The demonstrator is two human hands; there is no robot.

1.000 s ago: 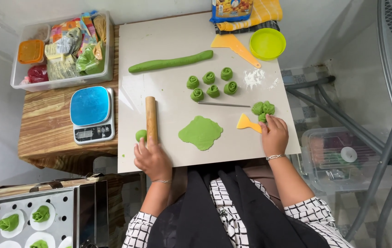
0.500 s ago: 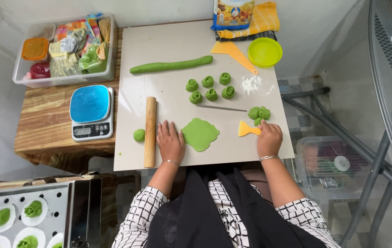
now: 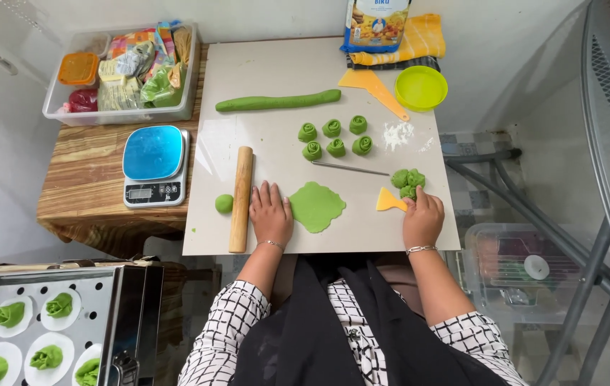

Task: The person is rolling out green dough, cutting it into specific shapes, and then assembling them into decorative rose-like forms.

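Note:
My left hand (image 3: 271,213) lies flat on the pale board (image 3: 276,64), fingers apart, between the wooden rolling pin (image 3: 241,197) and a flattened green dough sheet (image 3: 316,206). A small green dough ball (image 3: 224,204) sits left of the pin. My right hand (image 3: 423,218) rests at the board's right edge, its fingertips touching a small yellow scraper (image 3: 388,201) and a clump of green dough pieces (image 3: 408,181). Several rolled green dough pieces (image 3: 333,137) and a long green dough log (image 3: 278,101) lie further back.
A thin metal rod (image 3: 350,169) lies mid-board, with a flour patch (image 3: 399,134), orange scraper (image 3: 373,87) and lime bowl (image 3: 421,87) behind. A blue scale (image 3: 153,164) and plastic bin (image 3: 123,71) are on the wooden table. A perforated tray (image 3: 41,336) holds shaped green dough.
My left hand has left the rolling pin's near end and moved right to lie flat beside the dough sheet. My right hand stays by the yellow scraper.

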